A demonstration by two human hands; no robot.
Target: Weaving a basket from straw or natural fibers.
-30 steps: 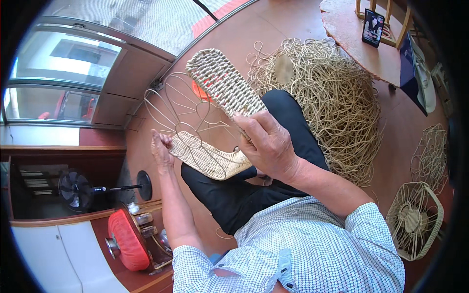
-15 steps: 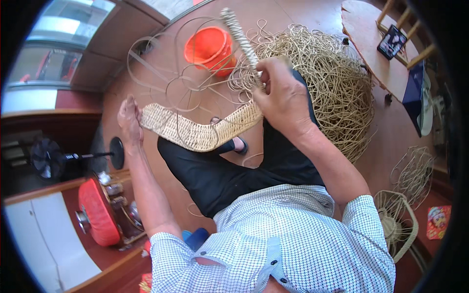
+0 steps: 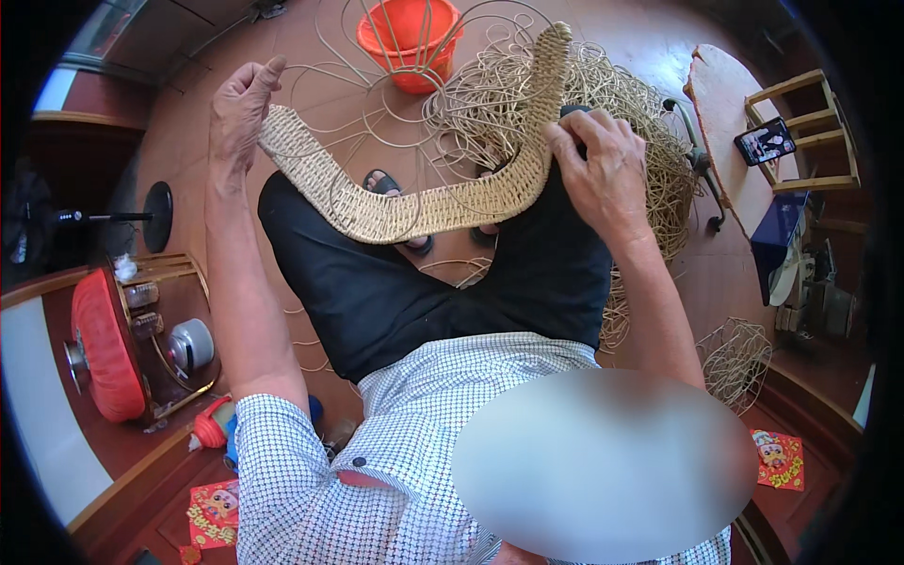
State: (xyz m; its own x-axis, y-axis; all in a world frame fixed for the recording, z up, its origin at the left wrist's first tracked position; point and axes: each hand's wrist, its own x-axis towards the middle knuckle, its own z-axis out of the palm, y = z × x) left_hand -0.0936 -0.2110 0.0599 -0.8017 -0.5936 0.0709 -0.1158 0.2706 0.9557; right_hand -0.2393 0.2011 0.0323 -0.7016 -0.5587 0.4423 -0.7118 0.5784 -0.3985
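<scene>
A long woven straw band (image 3: pixel 428 215), bent into a wide U, hangs above my lap, with thin loose strands looping from its far edge. Its left end is held in my left hand (image 3: pixel 243 122), thumb pointing up and fingers folded behind. On the other side my right hand (image 3: pixel 607 174) pinches the band's outer edge near the right bend, its fingers partly curled. The right end rises upright past that hand toward the heap of cord. Below the band my dark trousers and sandalled feet show.
A large heap of loose straw-coloured cord (image 3: pixel 650 179) lies on the floor beyond my right knee. An orange bucket (image 3: pixel 414 80) stands ahead. At right are a round table (image 3: pixel 720 113), a wooden stool (image 3: pixel 838 184) and a phone (image 3: pixel 765 141); at left, a red-covered round object (image 3: pixel 105 348).
The right part of the band has turned from edge-on to show its woven face. My right hand has shifted outward along it, and my left hand is higher. The view has shifted too.
</scene>
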